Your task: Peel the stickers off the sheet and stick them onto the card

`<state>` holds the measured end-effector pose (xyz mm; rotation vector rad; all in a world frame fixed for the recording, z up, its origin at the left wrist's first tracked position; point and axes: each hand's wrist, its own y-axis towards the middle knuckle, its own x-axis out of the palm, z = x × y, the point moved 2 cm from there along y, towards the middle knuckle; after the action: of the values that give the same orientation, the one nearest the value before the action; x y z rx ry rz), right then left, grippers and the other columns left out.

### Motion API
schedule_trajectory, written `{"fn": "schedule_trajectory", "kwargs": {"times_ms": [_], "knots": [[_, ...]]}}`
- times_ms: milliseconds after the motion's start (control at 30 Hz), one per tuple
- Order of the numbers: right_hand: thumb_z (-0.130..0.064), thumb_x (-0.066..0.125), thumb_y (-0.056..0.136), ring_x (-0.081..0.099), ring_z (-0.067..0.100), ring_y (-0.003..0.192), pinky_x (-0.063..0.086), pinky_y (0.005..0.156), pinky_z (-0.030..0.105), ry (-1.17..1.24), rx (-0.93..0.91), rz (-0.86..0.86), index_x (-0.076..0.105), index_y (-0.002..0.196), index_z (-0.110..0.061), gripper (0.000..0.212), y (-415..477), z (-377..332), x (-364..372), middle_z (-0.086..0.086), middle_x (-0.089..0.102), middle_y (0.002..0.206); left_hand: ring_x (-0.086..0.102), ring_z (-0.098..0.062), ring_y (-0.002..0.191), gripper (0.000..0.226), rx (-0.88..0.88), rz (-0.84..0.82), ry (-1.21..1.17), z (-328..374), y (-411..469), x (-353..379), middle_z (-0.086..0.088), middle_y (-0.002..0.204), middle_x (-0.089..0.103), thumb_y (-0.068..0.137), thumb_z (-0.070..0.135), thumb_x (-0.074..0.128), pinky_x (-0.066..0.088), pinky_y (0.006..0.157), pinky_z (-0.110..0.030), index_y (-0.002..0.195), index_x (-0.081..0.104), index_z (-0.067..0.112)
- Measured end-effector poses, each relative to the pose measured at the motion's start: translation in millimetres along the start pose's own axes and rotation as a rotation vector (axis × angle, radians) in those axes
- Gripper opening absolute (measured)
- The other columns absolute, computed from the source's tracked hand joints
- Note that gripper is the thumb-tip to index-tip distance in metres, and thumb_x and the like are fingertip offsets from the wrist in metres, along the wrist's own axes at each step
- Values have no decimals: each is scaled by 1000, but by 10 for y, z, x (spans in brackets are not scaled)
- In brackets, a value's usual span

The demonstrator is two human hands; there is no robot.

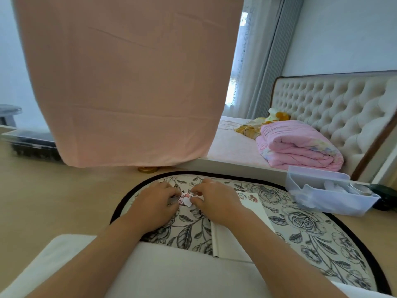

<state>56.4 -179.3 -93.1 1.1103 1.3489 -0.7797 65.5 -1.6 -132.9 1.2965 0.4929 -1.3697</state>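
1. Both forearms reach out over a white cloth at the bottom edge, and the left hand and right hand meet fingertip to fingertip
2. Between them sits a small pink sticker with a scrap of white backing. Each hand pinches it, the left with its fingers curled at one side, the right with thumb and forefinger closed on the other
3. This looks like the peeling step: the sticker seems to be coming off its backing and is not yet on the card
4. White and flat, the card lies under the right forearm, just beside the hands. Two placed stickers show at its far end. I cannot tell where the main sheet lies
5. Next, one hand must keep the sticker by its edge alone and carry it right to a bare spot on the card
6. Everything rests on a floral mat with a dark rim, on pale wood, with a clear plastic box near its right side
7. Behind are a hanging pink cloth, a bed with a folded pink quilt, a tufted headboard and grey curtains
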Motion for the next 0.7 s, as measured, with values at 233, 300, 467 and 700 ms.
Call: {"fn": "schedule_trajectory", "kwargs": {"times_ms": [233, 300, 467, 700], "knots": [[-55, 68, 87, 60, 9, 106, 49, 87, 32, 94, 71, -2, 70, 115, -37, 34, 124, -19, 76, -16, 64, 114, 43, -10, 111, 33, 11, 3, 24, -13, 26, 36, 13, 118, 56, 96, 44, 53, 43, 96, -32, 124, 64, 32], [-51, 73, 85, 59, 5, 98, 49, 84, 30, 192, 104, 19, 72, 104, -39, 23, 103, 5, 67, -18, 66, 105, 44, -11, 109, 32, 9, 1, 33, -8, 36, 29, 12, 116, 56, 96, 44, 53, 43, 95, -33, 123, 64, 32], [-34, 79, 83, 56, -1, 66, 49, 67, 26, 519, 118, 45, 74, 76, -38, 10, 34, 96, 33, -11, 65, 80, 44, -12, 111, 27, -28, 1, 46, 23, 44, 15, 12, 115, 57, 95, 42, 54, 43, 95, -34, 118, 63, 32], [2, 72, 79, 44, -1, 46, 36, 51, 8, 707, 124, 120, 72, 69, -28, 32, -96, 205, -33, -23, 58, 51, 55, -2, 98, 18, -105, 5, -363, 204, 25, -40, 19, 104, 63, 94, 28, 60, 47, 88, -24, 111, 65, 30]]}}
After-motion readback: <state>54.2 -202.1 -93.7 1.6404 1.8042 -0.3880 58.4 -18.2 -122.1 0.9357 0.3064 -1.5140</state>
